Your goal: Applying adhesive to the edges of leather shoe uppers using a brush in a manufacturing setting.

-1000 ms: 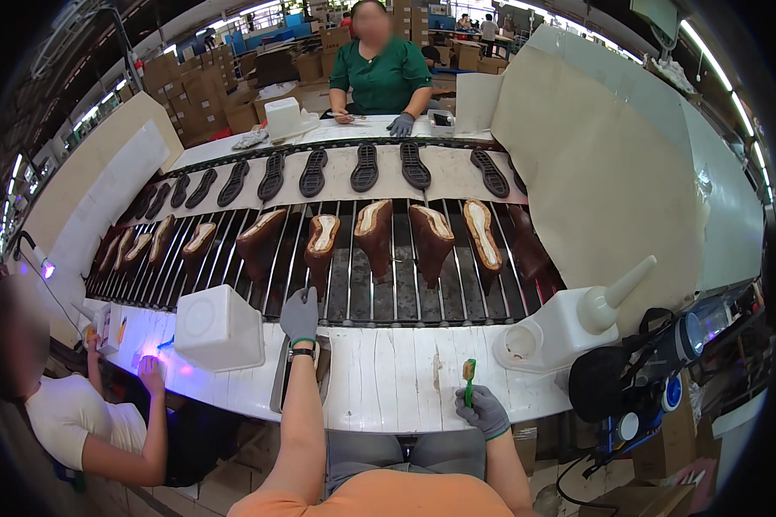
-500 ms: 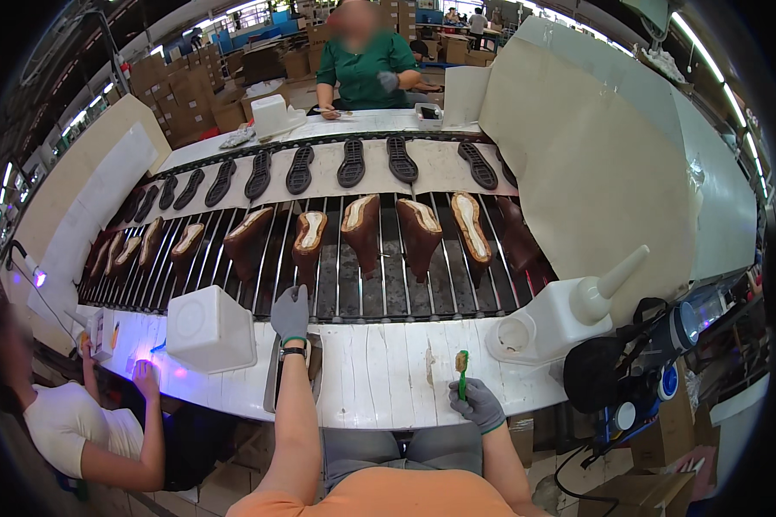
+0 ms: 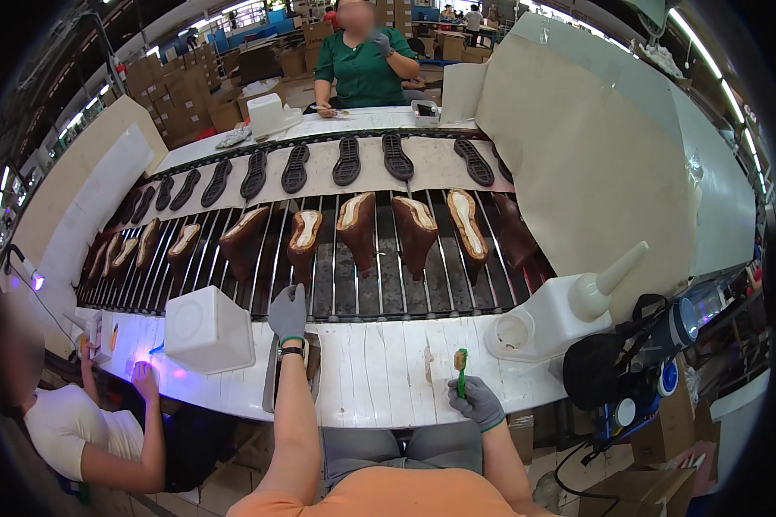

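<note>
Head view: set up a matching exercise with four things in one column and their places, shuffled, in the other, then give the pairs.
1. green-handled brush
2. white square container
3. black soles
4. brown shoe uppers

A. on the metal rods of the conveyor
B. upright in the right hand
C. on the white ledge, left of the left hand
D. in the far row, on the pale band

Pairs: 1-B, 2-C, 3-D, 4-A

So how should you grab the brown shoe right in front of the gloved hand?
Probably by its near narrow end, coming from the white bench side. The brown shoe lies sole up along the bars, that end pointing at the left hand, with gaps beside it for fingers. The pale glued-looking sole is best left untouched. The right hand holds a green brush.
</note>
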{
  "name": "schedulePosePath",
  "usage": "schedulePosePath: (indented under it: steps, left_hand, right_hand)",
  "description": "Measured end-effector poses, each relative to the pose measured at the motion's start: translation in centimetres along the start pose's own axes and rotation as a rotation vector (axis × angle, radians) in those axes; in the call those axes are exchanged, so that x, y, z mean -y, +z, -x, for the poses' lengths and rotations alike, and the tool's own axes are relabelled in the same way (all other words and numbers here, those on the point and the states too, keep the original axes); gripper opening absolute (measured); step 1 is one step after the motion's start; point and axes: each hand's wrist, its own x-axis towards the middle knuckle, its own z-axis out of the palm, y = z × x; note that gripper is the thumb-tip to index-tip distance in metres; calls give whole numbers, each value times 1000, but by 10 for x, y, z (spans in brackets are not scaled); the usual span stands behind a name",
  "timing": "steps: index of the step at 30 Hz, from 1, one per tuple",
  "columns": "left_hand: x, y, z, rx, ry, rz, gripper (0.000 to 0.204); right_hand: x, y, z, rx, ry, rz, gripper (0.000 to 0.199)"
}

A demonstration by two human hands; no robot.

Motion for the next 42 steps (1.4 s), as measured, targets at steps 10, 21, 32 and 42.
schedulePosePath:
  steps: [10, 21, 32, 42]
  left_hand:
    - [-3, -1, 1, 11, -21, 17, 43]
    - [-1, 1, 0, 8, 16, 23, 44]
    - [6, 9, -2, 9, 58, 12, 45]
    - [3, 7, -1, -5, 44, 13, 44]
  right_hand:
    - [2, -1, 2, 9, 3, -2, 38]
    - [-1, -6, 0, 26, -3, -10, 39]
    - [3, -3, 1, 23, 7, 11, 38]
    - [5, 1, 3, -18, 9, 52, 38]
